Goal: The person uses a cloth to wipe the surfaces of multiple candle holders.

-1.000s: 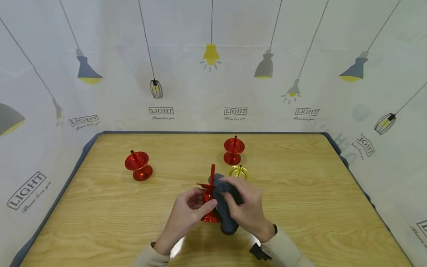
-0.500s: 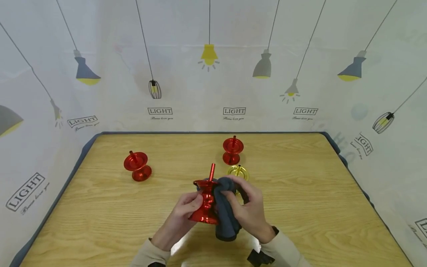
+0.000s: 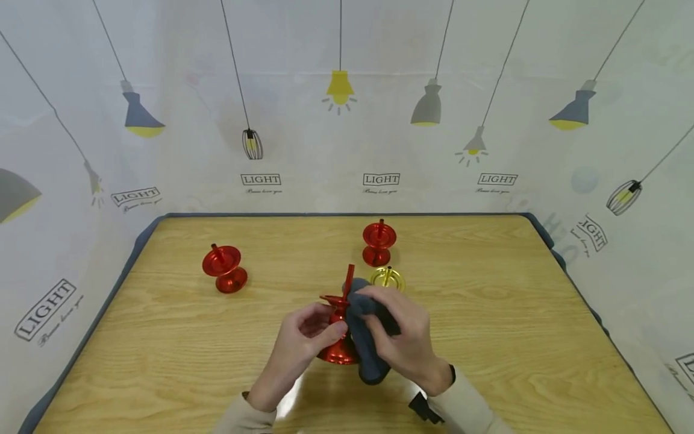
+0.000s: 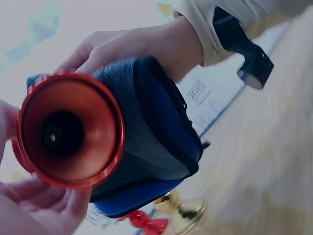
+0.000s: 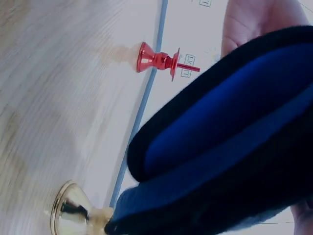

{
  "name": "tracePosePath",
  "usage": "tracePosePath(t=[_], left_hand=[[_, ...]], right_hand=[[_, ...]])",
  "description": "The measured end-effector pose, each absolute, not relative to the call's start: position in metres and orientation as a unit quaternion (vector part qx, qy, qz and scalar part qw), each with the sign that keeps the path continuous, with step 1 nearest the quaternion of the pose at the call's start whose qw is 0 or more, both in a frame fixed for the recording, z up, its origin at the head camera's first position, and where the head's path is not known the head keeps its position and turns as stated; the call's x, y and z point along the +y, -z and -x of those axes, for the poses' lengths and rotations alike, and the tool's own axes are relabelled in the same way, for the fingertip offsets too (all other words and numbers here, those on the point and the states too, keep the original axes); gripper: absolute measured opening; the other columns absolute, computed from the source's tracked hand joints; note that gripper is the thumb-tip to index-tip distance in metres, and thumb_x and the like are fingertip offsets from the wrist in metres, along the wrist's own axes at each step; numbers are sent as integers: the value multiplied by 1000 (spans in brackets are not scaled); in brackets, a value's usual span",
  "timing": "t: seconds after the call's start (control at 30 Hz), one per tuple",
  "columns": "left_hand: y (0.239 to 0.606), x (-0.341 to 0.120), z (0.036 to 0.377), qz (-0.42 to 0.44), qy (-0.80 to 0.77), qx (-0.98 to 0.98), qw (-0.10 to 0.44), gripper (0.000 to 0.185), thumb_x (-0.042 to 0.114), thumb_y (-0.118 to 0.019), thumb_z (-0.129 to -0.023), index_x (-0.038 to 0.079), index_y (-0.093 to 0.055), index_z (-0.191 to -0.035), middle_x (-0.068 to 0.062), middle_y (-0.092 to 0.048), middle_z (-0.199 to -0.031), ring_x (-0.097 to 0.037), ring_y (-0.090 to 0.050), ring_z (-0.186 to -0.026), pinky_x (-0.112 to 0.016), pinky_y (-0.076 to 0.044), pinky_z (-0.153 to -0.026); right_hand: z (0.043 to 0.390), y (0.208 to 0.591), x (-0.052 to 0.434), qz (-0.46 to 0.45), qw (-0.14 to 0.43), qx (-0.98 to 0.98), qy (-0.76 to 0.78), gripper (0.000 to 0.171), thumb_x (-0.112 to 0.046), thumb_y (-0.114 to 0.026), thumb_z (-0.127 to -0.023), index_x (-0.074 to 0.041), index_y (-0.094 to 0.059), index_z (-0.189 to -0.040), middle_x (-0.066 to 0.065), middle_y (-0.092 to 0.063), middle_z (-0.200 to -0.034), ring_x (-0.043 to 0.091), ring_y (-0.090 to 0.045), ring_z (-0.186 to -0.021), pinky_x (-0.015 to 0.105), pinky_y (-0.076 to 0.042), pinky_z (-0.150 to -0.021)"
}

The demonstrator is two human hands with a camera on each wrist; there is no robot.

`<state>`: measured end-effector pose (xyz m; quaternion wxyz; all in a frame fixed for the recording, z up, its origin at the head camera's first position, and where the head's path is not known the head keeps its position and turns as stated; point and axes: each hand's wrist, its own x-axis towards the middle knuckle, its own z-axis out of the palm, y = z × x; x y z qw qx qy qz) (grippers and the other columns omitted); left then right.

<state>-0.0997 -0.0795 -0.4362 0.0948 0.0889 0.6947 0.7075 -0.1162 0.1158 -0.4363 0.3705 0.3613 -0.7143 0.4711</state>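
My left hand [image 3: 300, 337] grips a shiny red candle holder [image 3: 338, 352] by its stem, above the table, its spike leaning slightly to the right. Against its right side lies a folded dark blue cloth [image 3: 371, 364], pinched in my right hand [image 3: 408, 334]. The cloth hides part of the dish and stem in the head view. From the left wrist, the hollow base [image 4: 100, 132] of the candle holder faces the camera, with fingers around its rim. In the right wrist view the cloth [image 5: 220, 142] covers much of the scene.
Just beyond my right hand stands a gold candle holder [image 3: 399, 279], partly hidden. Behind it is a red candle holder [image 3: 376, 256], and another red candle holder [image 3: 231, 281] stands at the left. A wooden table [image 3: 162, 337] meets printed white sheeting [image 3: 303, 120] at its back edge.
Half a second ago the candle holder stood more upright with its stem in fuller view. Now it tilts right, my left thumb has shifted right, and the cloth has moved over the dish's right side.
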Motion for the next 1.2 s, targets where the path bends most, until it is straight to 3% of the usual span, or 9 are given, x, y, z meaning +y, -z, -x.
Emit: tracePosePath(t=[0.13,0.3,0.47,0.6,0.7,0.83,0.93,1.07,1.2], left_hand=[[444,-85,101,-151,-791,572,159,28,20,-64,-99,0,-68,-118,2,-74,-101,-10,-70,-92,-26,-58,-82],[449,-87,104,-226,-833,441,245,24,18,-48,-107,15,-71,-111,6,-74,-102,-6,-70,-93,-26,-57,-85],[441,-86,100,-171,-780,567,202,24,20,-52,-105,4,-66,-114,8,-70,-99,-5,-67,-93,-23,-54,-84],[432,-79,96,-99,-702,696,116,32,21,-70,-96,-5,-65,-115,-3,-69,-98,-13,-66,-90,-23,-55,-81],[431,-76,97,-88,-681,722,85,30,20,-76,-92,-3,-68,-110,-11,-70,-96,-16,-68,-86,-25,-57,-79],[434,-80,99,-109,-730,665,112,35,21,-71,-96,-6,-67,-117,-4,-73,-100,-13,-69,-92,-25,-57,-82],[440,-83,100,-159,-793,565,163,35,24,-62,-102,-2,-63,-126,1,-74,-106,-11,-70,-98,-27,-57,-86],[446,-84,102,-236,-837,439,227,29,25,-49,-107,8,-62,-127,2,-73,-110,-10,-70,-100,-30,-57,-90],[443,-87,102,-234,-813,486,220,28,24,-47,-109,5,-63,-123,2,-71,-108,-9,-69,-99,-27,-57,-89]], right_hand=[[115,437,116,-350,325,-700,-531,24,-1,-70,-94,4,-66,-117,18,-72,-103,19,-72,-97,24,-56,-92],[112,439,117,-315,267,-691,-593,37,19,-68,-84,5,-65,-119,19,-71,-102,12,-70,-98,24,-57,-88],[113,440,119,-319,300,-713,-548,32,13,-69,-86,2,-67,-115,16,-72,-100,16,-71,-93,21,-56,-88],[115,438,119,-344,350,-727,-480,19,-4,-68,-95,2,-68,-113,14,-73,-101,21,-71,-91,22,-55,-91],[116,435,117,-358,362,-726,-462,22,-15,-64,-100,2,-68,-114,14,-72,-103,23,-71,-92,23,-54,-94],[114,432,116,-356,356,-716,-483,24,-16,-65,-100,2,-67,-115,16,-72,-103,22,-71,-94,22,-54,-95],[113,432,115,-347,330,-700,-529,22,-2,-68,-95,4,-66,-116,18,-72,-103,19,-71,-95,23,-55,-92],[112,433,112,-327,290,-680,-589,34,18,-67,-85,6,-65,-117,20,-71,-101,13,-70,-95,24,-57,-88],[113,433,113,-321,298,-692,-574,36,19,-68,-82,4,-67,-115,19,-71,-98,14,-70,-93,21,-56,-87]])
